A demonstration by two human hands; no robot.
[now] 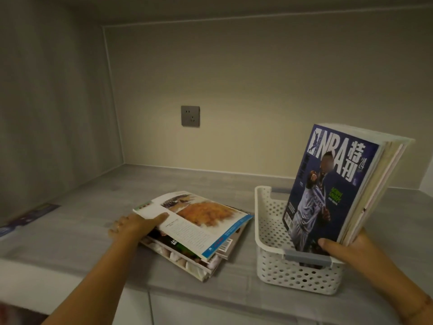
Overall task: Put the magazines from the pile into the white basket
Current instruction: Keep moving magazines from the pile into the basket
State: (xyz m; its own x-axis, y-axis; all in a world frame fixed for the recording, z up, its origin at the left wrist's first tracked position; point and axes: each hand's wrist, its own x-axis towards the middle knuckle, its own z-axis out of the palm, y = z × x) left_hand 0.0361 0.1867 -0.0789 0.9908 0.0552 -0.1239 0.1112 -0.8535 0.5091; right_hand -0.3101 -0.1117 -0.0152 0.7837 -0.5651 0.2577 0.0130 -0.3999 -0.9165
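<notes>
Now, your left hand (136, 227) is grasping the top magazine (199, 221), the one with the food photograph. Your thumb lies on its near-left corner and your fingers are tucked beneath, so that corner stands raised off the pile (182, 256) on the grey countertop (93, 207). The white basket (293, 275) sits just beside the pile at three o'clock. Your right hand (349, 250) clasps the lower corner of the upright bundle (384, 174) standing in it, thumb across the NBA magazine (328, 188) at the front, and the bundle leans toward one o'clock. To do this step well, lift the top issue clear, turn it onto its edge with the spine supported so the floppy pages do not sag, and carry it toward three o'clock. Use your right hand to hold the bundle tipped back, so the free space on the NBA cover's nine o'clock side stays wide. I judge the basket light and the bundle tall, so steady it as you slide the new one in. Your left fingers are hidden under the cover, so I cannot tell whether you have caught one issue or more. The overlapping edges do not let me count what remains in the pile. The basket wall hides the foot of the bundle, and the flat blue sheet (28, 219) far out at nine o'clock is too dim to read.
</notes>
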